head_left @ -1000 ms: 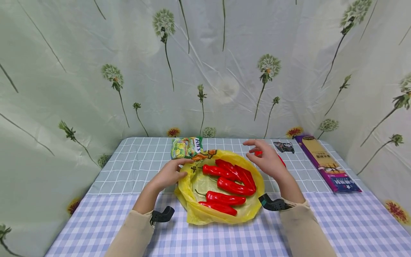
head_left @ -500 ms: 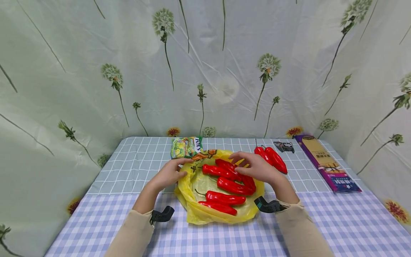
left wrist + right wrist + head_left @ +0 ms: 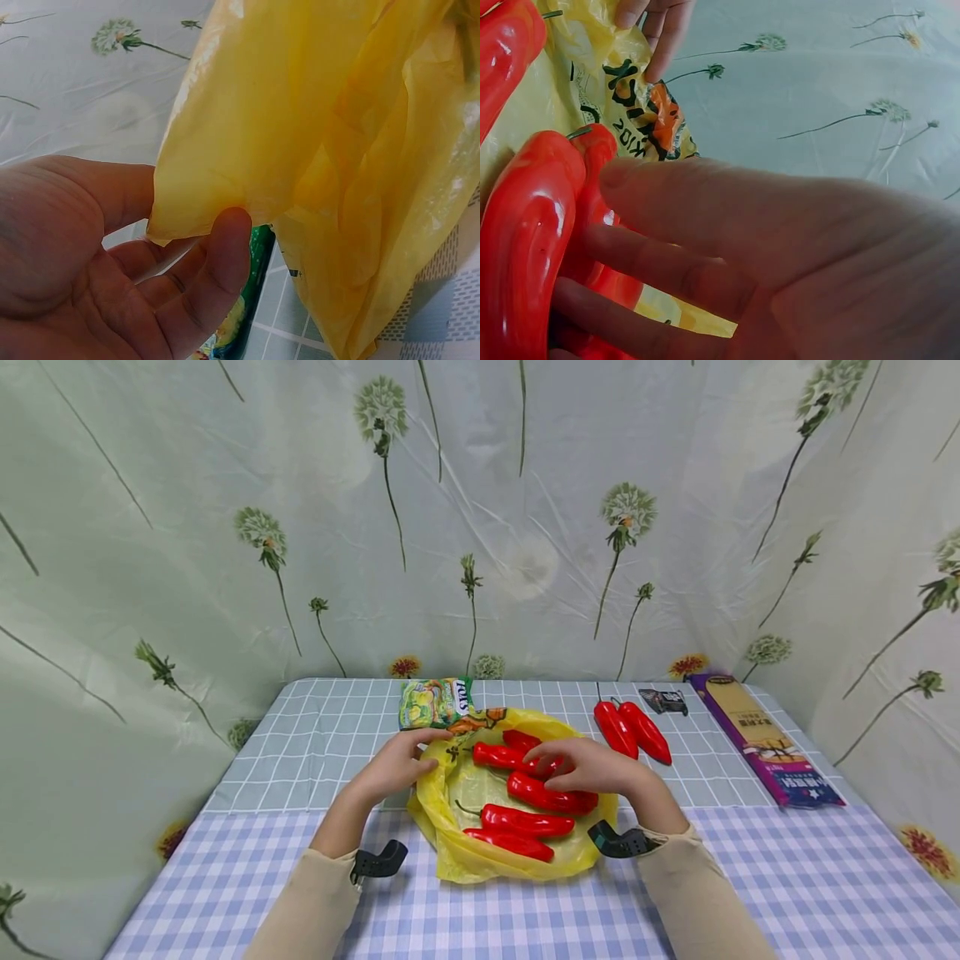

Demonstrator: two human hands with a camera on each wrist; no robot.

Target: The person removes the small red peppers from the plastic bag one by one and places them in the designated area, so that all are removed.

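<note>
A yellow plastic bag (image 3: pixel 465 856) lies open in the middle of the table with several red peppers (image 3: pixel 525 821) inside. My left hand (image 3: pixel 401 764) pinches the bag's left rim (image 3: pixel 195 217) between thumb (image 3: pixel 217 270) and fingers. My right hand (image 3: pixel 581 767) is down in the bag, thumb and fingers closing round one of the upper red peppers (image 3: pixel 525 232). Two more red peppers (image 3: pixel 630 731) lie side by side on the cloth just right of the bag. The bag's printed far flap (image 3: pixel 637 112) shows in the right wrist view.
A green snack packet (image 3: pixel 435 703) lies behind the bag. A long purple box (image 3: pixel 757 739) and a small dark packet (image 3: pixel 663 702) sit at the far right. Dandelion-print curtains close in the table's back and sides. Checked cloth (image 3: pixel 525 918) covers the near table.
My right hand has come back left from the two peppers on the cloth and dropped into the bag onto the peppers. The left hand has stayed on the bag's rim.
</note>
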